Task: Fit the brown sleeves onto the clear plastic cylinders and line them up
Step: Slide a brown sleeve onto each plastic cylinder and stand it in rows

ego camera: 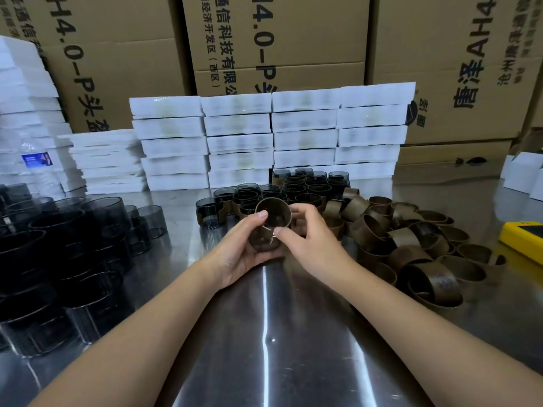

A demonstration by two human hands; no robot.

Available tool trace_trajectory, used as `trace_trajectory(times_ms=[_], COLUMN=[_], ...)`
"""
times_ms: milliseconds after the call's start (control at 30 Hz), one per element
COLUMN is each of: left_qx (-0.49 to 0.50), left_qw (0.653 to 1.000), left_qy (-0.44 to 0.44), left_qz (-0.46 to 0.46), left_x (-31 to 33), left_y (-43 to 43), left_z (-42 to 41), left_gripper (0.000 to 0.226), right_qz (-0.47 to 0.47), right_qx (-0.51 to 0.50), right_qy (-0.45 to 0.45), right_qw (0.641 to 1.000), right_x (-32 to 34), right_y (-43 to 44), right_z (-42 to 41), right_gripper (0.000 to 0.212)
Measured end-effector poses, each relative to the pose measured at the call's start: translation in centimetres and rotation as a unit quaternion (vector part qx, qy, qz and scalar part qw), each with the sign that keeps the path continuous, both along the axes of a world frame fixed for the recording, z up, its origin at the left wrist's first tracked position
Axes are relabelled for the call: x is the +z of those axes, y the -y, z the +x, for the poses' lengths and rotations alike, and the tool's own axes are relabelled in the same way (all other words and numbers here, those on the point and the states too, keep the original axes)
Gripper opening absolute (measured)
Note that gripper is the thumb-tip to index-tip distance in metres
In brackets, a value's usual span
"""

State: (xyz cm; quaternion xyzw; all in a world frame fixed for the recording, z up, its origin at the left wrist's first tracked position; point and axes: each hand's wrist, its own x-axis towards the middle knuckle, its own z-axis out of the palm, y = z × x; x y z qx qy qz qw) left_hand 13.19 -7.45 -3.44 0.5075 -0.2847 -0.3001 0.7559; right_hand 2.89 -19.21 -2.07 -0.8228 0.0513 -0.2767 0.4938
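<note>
Over the steel table (264, 333) both hands hold one clear smoky plastic cylinder (266, 235) tilted away from me, with a brown sleeve (274, 211) on its far end. My left hand (239, 252) cups the cylinder from below, thumb on the sleeve's rim. My right hand (305, 236) pinches the cylinder's right side, fingers curled behind the sleeve. Just beyond them stand sleeved cylinders (293, 190) in rows. Loose brown sleeves (411, 245) lie heaped at the right. Bare smoky cylinders (67, 251) are stacked at the left.
Stacks of white boxes (264, 139) stand behind the rows, with large cardboard cartons (279, 39) behind them. A water bottle (38, 165) stands at the far left. A yellow device (524, 240) lies at the right edge, with more white boxes (523, 171) beyond it.
</note>
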Motion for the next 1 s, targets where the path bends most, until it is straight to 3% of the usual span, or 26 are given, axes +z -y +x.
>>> trace_trajectory(times_ms=[100, 233, 333, 533, 733, 900, 1000], left_qx=[0.026, 0.029, 0.022, 0.024, 0.034, 0.036, 0.031], left_qw=[1.000, 0.999, 0.999, 0.997, 0.995, 0.995, 0.996], left_qy=[0.002, 0.011, 0.025, 0.068, 0.079, 0.073, 0.065], left_qz=[-0.005, 0.007, 0.018, 0.036, 0.051, 0.057, 0.057], left_x=[-0.1, -0.2, -0.4, -0.3, -0.1, 0.0, 0.1], left_y=[0.1, 0.2, 0.1, -0.2, -0.3, -0.4, -0.5], left_z=[0.3, 0.2, 0.4, 0.5, 0.2, 0.0, 0.1], left_gripper=[0.036, 0.018, 0.023, 0.064, 0.051, 0.058, 0.037], right_qz=[0.078, 0.145, 0.185, 0.197, 0.172, 0.175, 0.188], right_qx=[0.020, 0.009, 0.018, 0.021, -0.003, -0.005, -0.002], right_qy=[-0.054, -0.047, -0.051, -0.058, -0.054, -0.040, -0.041], right_qw=[0.995, 0.988, 0.981, 0.978, 0.984, 0.984, 0.981], right_x=[-0.3, -0.1, 0.1, 0.0, 0.0, 0.0, 0.1], right_y=[-0.1, 0.0, 0.4, 0.8, 1.1, 1.1, 1.1], right_z=[0.4, 0.5, 0.5, 0.9, 0.8, 0.7, 0.6], right_gripper=[0.037, 0.038, 0.034, 0.012, 0.009, 0.012, 0.015])
